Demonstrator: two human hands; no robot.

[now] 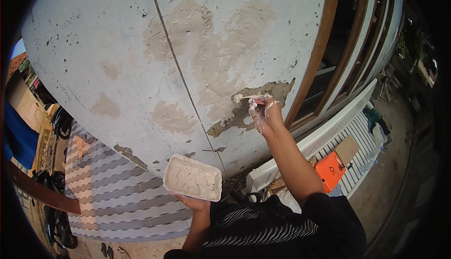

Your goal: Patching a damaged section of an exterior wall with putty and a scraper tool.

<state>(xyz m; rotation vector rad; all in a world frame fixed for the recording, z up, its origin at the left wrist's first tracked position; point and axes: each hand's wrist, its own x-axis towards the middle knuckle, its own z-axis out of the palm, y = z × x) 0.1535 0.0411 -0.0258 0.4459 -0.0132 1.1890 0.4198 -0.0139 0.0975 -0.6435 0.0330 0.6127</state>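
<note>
My left hand [195,203] supports a shallow rectangular tray [219,186] from below, its fingers mostly hidden under it. Pale beige putty [191,176] fills the tray and coats its rim. White smears cover my right hand [266,112], which is closed around a thin putty-smeared tool [249,96]; its exact kind is hard to make out. A lump of putty sits at the tool's left end, against or very near the wall [103,29]. Behind the tool lies a bare, grey-brown damaged patch [282,89] where paint has come off.
Dried beige patches [206,47] and a dark vertical line mark the wall. To the right are a brown window frame [314,52] and a white slatted bench [355,162] bearing an orange object [330,171] and cardboard [346,149]. Striped tiles [127,202] cover the floor at left; sandals [107,249] lie below.
</note>
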